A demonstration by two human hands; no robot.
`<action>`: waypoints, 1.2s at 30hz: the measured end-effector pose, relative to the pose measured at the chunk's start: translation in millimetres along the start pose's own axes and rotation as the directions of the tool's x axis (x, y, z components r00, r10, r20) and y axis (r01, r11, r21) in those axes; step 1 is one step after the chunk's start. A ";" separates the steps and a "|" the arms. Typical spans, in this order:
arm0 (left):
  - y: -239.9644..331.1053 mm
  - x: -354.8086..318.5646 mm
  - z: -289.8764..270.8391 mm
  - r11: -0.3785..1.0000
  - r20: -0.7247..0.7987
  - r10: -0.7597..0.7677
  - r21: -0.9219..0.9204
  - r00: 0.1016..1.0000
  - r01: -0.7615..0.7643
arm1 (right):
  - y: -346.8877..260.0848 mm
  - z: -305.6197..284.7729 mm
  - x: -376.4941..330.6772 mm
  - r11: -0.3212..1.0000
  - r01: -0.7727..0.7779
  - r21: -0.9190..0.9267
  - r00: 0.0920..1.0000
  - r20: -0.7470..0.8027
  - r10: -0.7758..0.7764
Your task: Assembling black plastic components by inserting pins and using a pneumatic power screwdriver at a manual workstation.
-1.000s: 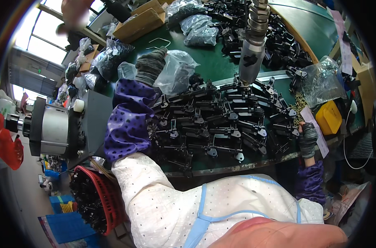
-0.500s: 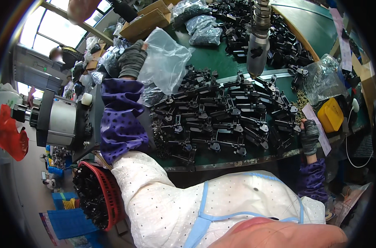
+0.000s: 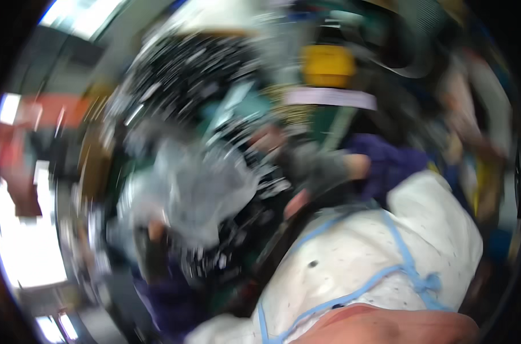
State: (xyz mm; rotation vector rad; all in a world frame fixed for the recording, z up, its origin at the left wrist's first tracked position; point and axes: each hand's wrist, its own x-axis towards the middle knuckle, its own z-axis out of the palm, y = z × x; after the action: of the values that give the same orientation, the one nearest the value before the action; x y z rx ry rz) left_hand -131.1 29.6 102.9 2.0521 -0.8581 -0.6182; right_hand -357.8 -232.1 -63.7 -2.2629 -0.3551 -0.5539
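The picture is smeared by motion. My gloved left hand [image 3: 150,246], in a grey fingerless glove and purple sleeve, is closed on the edge of a clear plastic bag [image 3: 194,186]. The bag spreads over the black metal parts [image 3: 214,261] on the green table. My right hand [image 3: 306,163], gloved the same way, reaches over the parts from the right. Its thumb stands apart from its blurred fingers, and I see nothing between them. A pile of brass-coloured small pieces [image 3: 289,106] lies just beyond it.
Behind the bag, a large heap of black parts [image 3: 186,71] covers the far side. A yellow container [image 3: 328,66] stands beyond my right hand, with a pale pink paper strip [image 3: 330,98] in front of it. The table edge runs close to my body.
The whole view has swung round and blurred. My right hand has come from the table's right edge in over the parts. My left hand still grips the bag, now lower in view.
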 end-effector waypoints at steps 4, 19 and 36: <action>41.7 5.3 99.9 0.976 0.249 0.215 -0.033 0.944 -0.214 | -35.5 -23.2 -6.9 0.982 -0.135 0.134 0.989 -0.049 0.143; 43.9 -9.9 132.4 0.967 0.529 0.247 -0.084 0.812 -0.240 | -183.1 -185.7 -352.9 -0.388 -0.898 -0.206 -0.194 -0.606 0.771; -46.8 -22.1 7.5 0.999 -0.036 0.039 0.034 0.999 -0.037 | 9.6 -109.9 -32.9 0.683 -0.318 -0.657 0.909 -0.006 0.417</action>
State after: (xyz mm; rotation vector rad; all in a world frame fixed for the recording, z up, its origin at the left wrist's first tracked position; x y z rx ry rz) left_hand -133.9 63.2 62.9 2.0658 -0.8894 -0.5473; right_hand -412.9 -322.5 -18.4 -2.9527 0.2928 -0.3154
